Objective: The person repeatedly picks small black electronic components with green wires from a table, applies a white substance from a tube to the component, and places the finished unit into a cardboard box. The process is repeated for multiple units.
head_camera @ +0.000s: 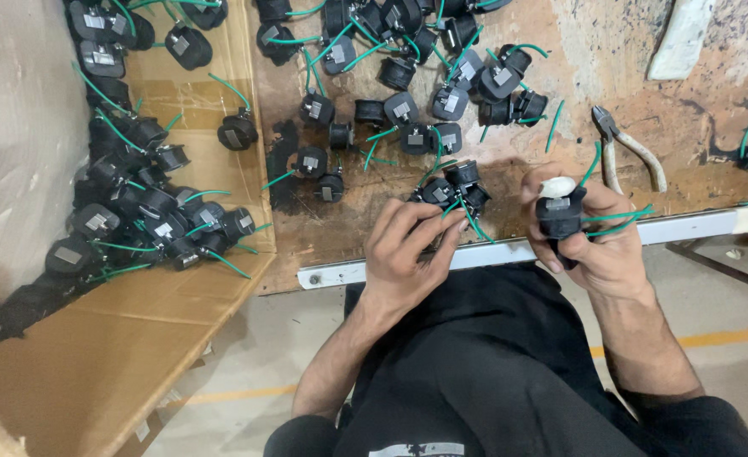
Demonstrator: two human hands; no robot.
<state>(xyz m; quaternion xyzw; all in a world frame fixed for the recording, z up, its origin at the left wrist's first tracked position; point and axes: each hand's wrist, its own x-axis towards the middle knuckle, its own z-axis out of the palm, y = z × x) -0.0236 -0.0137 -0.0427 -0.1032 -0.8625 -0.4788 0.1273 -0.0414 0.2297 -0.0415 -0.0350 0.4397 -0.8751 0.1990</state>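
1. Black plastic socket part point(560, 213) with green wire leads, sitting in the right hand point(590, 233) just above the near edge of the workbench point(552, 152); fingers wrapping the body from below, thumb pressing on top beside a white piece, apparently steadying it for work.
2. Pinching a green lead point(467, 218) between thumb and forefinger of the left hand point(408, 250), other fingers curling loosely, over the pale metal strip point(492, 252) along the near edge, likely keeping the wire taut.
3. Resting just beyond both hands, a small cluster of like parts point(454, 188), close enough for easy reach.
4. Lying toward the right of the bench, white-handled pliers point(628, 152), jaws pointing away, within reach of the right hand.
5. Spreading across the far middle of the bench, a loose heap of black parts point(416, 76).
6. Filling the cardboard box point(222, 279) at the left edge, many more parts point(137, 211), seemingly kept apart from the bench heap.
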